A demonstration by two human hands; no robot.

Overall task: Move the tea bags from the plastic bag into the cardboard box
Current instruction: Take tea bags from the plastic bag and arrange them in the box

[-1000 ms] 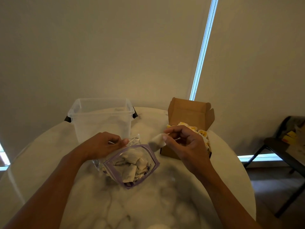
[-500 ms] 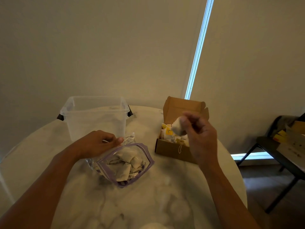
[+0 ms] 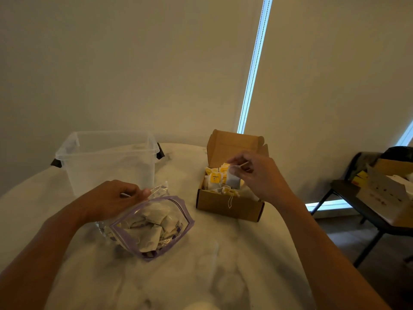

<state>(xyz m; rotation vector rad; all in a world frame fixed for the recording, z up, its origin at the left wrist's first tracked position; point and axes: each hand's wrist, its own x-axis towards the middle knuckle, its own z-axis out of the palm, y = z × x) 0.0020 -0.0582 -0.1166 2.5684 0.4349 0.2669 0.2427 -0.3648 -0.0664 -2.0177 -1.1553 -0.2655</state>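
Note:
A clear plastic bag [image 3: 154,227] with a purple zip edge lies open on the round table, with several white tea bags [image 3: 156,217] inside. My left hand [image 3: 111,199] pinches the bag's upper rim. The open cardboard box [image 3: 228,204] stands to the right, holding several tea bags with yellow tags [image 3: 214,177]. My right hand [image 3: 257,175] hovers over the box's right side and pinches one white tea bag [image 3: 233,180] that hangs down into the box. A string from a tea bag dangles over the box's front wall.
A clear plastic tub [image 3: 107,159] with black handles stands at the back left of the white marble table [image 3: 201,265]. A dark chair [image 3: 368,211] with boxes and yellow packets on it stands on the floor at the right. Blinds cover the window behind.
My right hand carried a tea bag from the plastic bag's mouth to over the cardboard box and lowered it into the box. My left hand kept its hold on the bag's rim.

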